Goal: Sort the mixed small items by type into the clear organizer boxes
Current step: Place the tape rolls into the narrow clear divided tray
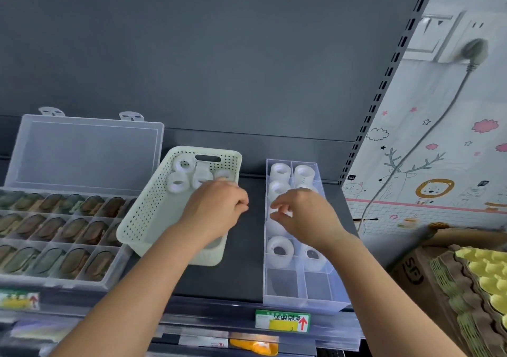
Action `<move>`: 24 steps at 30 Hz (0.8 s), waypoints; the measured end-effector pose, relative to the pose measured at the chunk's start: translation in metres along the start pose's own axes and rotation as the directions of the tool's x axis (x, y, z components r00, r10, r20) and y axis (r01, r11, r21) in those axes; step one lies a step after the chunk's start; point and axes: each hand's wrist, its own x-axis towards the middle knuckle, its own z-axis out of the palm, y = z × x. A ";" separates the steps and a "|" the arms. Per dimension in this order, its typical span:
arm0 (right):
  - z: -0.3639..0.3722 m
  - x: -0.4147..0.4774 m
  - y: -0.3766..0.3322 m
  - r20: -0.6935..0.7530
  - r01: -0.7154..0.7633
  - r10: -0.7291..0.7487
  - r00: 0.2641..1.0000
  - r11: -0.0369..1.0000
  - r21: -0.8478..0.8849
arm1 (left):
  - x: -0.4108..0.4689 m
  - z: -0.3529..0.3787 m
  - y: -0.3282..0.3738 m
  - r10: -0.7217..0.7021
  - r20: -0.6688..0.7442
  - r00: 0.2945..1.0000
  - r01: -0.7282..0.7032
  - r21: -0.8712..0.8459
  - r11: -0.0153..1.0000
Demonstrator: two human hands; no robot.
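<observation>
Right hand (301, 214) is pinching a white plastic ring (275, 209) over the clear divided box (285, 285); left hand (216, 206), at nine o'clock, is curling, hold unclear.

"SF" logo on cardboard box (409, 270); red arrow on shelf label (282, 320)

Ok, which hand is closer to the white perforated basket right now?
Left. The left hand is over the right rim of the basket; the right hand is over the clear divided box, apart from the basket.
</observation>
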 end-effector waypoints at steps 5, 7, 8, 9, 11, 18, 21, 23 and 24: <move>0.025 0.044 -0.038 0.012 0.151 -0.151 0.988 0.988 -0.033 | 0.002 -0.007 -0.058 -0.286 0.093 0.954 0.252 0.269 0.930; 0.035 0.064 -0.052 0.056 0.196 -0.191 0.980 0.977 -0.086 | 0.003 -0.005 -0.077 -0.352 0.151 0.924 0.292 0.318 0.902; 0.039 0.075 -0.058 0.081 0.218 -0.210 0.974 0.968 -0.120 | 0.004 -0.003 -0.085 -0.373 0.163 0.913 0.308 0.324 0.894; 0.044 0.085 -0.063 0.107 0.237 -0.222 0.969 0.960 -0.152 | 0.005 -0.003 -0.091 -0.387 0.168 0.907 0.321 0.320 0.891; 0.053 0.105 -0.074 0.156 0.252 -0.225 0.962 0.950 -0.185 | 0.010 0.000 -0.105 -0.391 0.173 0.904 0.329 0.304 0.894; 0.085 0.149 -0.094 0.189 0.140 -0.117 0.975 0.983 -0.114 | 0.024 0.013 -0.126 -0.343 0.128 0.931 0.299 0.275 0.914; 0.089 0.157 -0.095 0.114 0.081 -0.070 0.991 0.992 -0.092 | 0.027 0.012 -0.130 -0.333 0.088 0.939 0.297 0.281 0.913; 0.089 0.159 -0.096 0.139 0.022 -0.016 0.990 0.999 -0.042 | 0.027 0.013 -0.133 -0.347 0.130 0.929 0.303 0.276 0.912; 0.089 0.158 -0.096 0.171 -0.013 0.015 0.985 1.000 -0.012 | 0.027 0.014 -0.133 -0.358 0.162 0.920 0.307 0.273 0.912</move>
